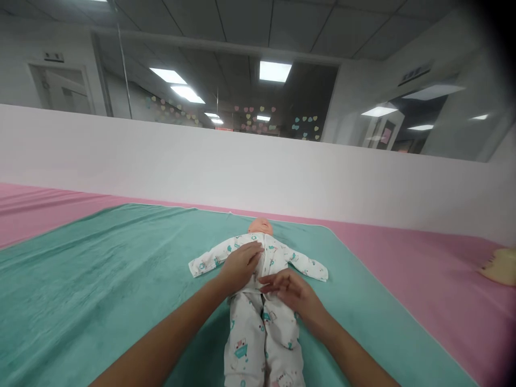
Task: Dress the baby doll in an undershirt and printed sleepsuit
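A baby doll [260, 226] lies on its back on a teal towel [100, 279], with its head at the far end. It wears a white patterned onesie [264, 344] with teal and pink prints, and the sleeves are spread to both sides. My left hand [241, 266] rests on the onesie's chest, with the fingers over its front middle. I cannot tell whether it grips the cloth. My right hand [288, 293] lies across the waist with its fingers extended, and their tips reach the front opening. The doll's legs stretch towards me.
The towel lies on a pink mat [403, 258] that runs to a low white wall [242, 172]. A beige object [497, 267] sits on the mat at the right edge. Glass panels and a room with paper hearts stand behind the wall.
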